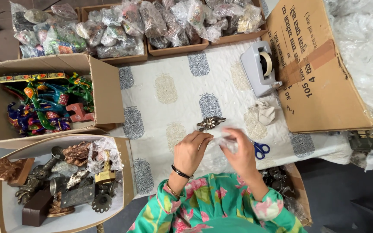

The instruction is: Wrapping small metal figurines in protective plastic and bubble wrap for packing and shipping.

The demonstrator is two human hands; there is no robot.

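The left hand [191,151] and the right hand [239,152] both pinch a clear plastic bag [222,142], fingers curled around it, low over the table [169,69]. A small metal figure [210,123] lies on the cloth just beyond the fingers. Blue scissors [261,150] sit right beside the right hand. A tape holder [259,67] stands farther back. Open cloth lies between the hands and the boxes along the far edge.

The figurine [210,123] is looking like dull dark metal. The bag [221,141] between the hands is showing thin, glossy clear plastic. The cloth [173,99] is appearing matt, printed cotton; the box [311,64] is rough brown cardboard.
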